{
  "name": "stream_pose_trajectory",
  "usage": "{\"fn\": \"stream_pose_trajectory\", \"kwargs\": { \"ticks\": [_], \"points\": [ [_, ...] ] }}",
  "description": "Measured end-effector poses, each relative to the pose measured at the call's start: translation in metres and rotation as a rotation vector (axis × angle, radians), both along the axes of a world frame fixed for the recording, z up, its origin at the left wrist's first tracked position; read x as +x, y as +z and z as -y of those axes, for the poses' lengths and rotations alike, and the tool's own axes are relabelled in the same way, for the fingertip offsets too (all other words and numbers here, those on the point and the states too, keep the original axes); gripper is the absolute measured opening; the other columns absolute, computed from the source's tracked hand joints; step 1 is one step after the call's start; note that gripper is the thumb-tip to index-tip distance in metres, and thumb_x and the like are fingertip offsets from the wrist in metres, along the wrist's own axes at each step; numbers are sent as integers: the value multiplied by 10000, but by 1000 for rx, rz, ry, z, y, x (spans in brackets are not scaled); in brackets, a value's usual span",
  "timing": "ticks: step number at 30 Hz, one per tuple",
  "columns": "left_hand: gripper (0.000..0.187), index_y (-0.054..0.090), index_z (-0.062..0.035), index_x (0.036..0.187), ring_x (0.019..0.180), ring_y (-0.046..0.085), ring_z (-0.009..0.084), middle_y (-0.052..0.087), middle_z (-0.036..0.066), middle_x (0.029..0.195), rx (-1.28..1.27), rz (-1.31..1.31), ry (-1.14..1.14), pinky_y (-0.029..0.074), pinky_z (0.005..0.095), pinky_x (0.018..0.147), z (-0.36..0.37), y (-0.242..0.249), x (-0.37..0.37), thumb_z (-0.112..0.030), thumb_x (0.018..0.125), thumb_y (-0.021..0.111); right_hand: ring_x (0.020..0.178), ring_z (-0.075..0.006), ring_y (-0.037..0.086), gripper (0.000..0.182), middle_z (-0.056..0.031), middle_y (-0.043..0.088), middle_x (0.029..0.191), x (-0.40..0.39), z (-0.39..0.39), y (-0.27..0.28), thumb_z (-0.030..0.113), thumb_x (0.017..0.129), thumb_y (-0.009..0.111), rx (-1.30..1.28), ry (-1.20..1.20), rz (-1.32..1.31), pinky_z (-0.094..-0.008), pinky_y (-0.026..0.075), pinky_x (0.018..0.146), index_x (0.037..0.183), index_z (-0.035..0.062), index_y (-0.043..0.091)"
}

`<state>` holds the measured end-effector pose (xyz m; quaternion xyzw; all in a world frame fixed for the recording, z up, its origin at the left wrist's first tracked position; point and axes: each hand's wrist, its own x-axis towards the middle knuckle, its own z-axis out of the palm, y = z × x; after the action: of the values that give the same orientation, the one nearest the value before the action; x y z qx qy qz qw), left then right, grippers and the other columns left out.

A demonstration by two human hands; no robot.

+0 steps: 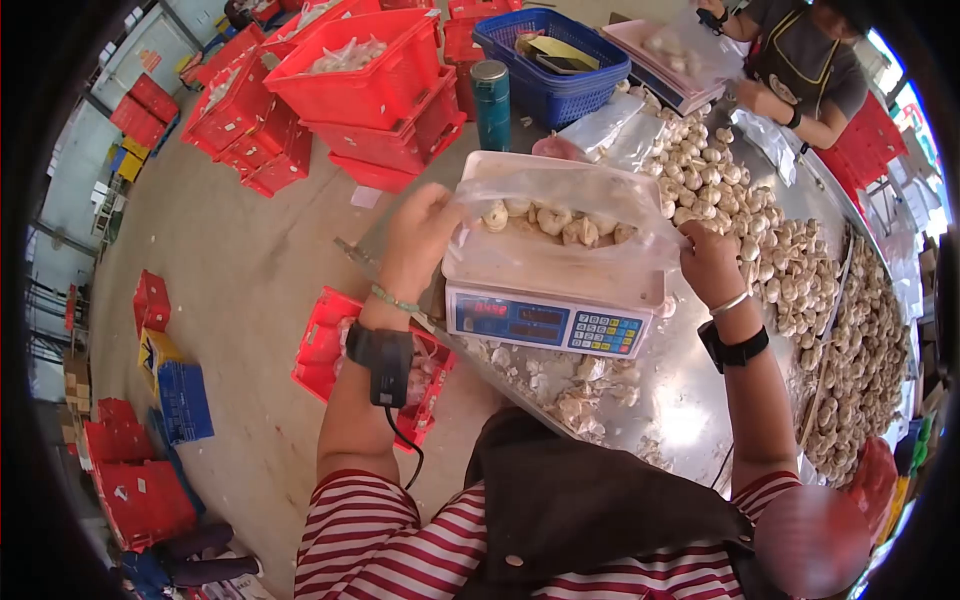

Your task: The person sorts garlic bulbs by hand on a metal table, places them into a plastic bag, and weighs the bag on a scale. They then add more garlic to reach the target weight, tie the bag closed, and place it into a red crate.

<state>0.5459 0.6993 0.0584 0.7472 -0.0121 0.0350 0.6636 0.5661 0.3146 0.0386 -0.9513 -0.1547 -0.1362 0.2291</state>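
A clear plastic bag [590, 187] is stretched between my two hands above a digital scale [550, 318]. My left hand [422, 236] grips the bag's left end, fingers closed. At the right end, my right hand [710, 262] pinches the plastic. Several garlic bulbs [580, 228] show through the bag's opening, over the scale's pale tray [548, 281]. Red digits glow on the scale's display, and its keypad faces me.
Loose garlic [790, 270] is heaped on the metal table [690, 400] to the right. Papery skins [590, 400] lie before the scale. Behind it stand a teal flask [491, 108] and a blue basket [560, 85]. Red crates [340, 85] are stacked left. Another person [810, 70] works at the far right.
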Motion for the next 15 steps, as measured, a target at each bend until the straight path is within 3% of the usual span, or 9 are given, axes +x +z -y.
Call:
{"fn": "stream_pose_trajectory", "kwargs": {
  "ticks": [1,3,4,5,6,10,11,12,15],
  "points": [
    [78,560,-38,860,701,555,76,614,31,759,9,12,3,425,243,619,12,12,-4,-105,895,577,724,-377,644,190,-193,664,789,-1,7,2,39,795,544,-111,-69,1,-437,520,654,968,52,621],
    [133,559,-41,891,742,573,139,605,47,798,-462,71,-114,456,294,725,41,41,-14,-166,935,559,629,-319,650,206,-161,662,716,-3,31,7,39,821,509,-130,-181,111,-399,520,596,969,63,650],
    [133,559,-41,891,742,573,139,605,47,798,-452,74,-120,456,294,725,54,59,-22,-166,935,559,582,-208,642,210,-111,651,663,-24,27,50,47,828,534,211,-277,-89,-335,509,559,990,62,665],
    [140,557,-41,903,749,581,171,593,52,802,-617,98,-228,466,323,759,68,78,-31,-172,950,540,610,-122,617,234,-55,648,692,-19,64,39,46,860,535,612,-173,-80,-271,498,573,1064,40,649],
    [149,554,-42,914,756,589,202,582,58,806,-785,114,-345,476,352,793,83,93,-39,-178,964,521,684,-113,618,256,-41,653,781,-45,72,70,47,894,525,996,-11,-215,-248,501,633,1129,-4,611],
    [160,571,-35,944,854,634,258,630,110,945,-906,55,-689,503,406,822,146,113,-80,-166,973,483,759,-140,621,262,-56,647,861,-120,111,103,71,906,539,1501,88,-303,-252,519,730,1144,-31,577],
    [148,587,-32,1001,898,637,277,626,162,1038,-997,-72,-679,513,393,813,162,109,-92,-124,957,480,814,-158,630,283,-78,647,918,-138,115,100,77,901,526,1610,244,-310,-268,528,745,1162,-27,560],
    [181,602,-29,1059,943,640,297,623,213,1131,-1079,-202,-662,524,381,803,177,104,-103,-83,940,477,854,-172,629,323,-102,641,973,-157,121,94,60,874,523,1677,125,-306,-279,526,763,1184,-28,543],
    [173,636,-44,1029,983,646,287,534,205,1308,-1126,-419,-592,572,297,689,228,35,-124,-20,895,531,758,-162,609,389,-121,630,1006,-202,136,58,-8,815,498,1913,41,-468,-240,515,633,1201,-28,536]
  ]
}}
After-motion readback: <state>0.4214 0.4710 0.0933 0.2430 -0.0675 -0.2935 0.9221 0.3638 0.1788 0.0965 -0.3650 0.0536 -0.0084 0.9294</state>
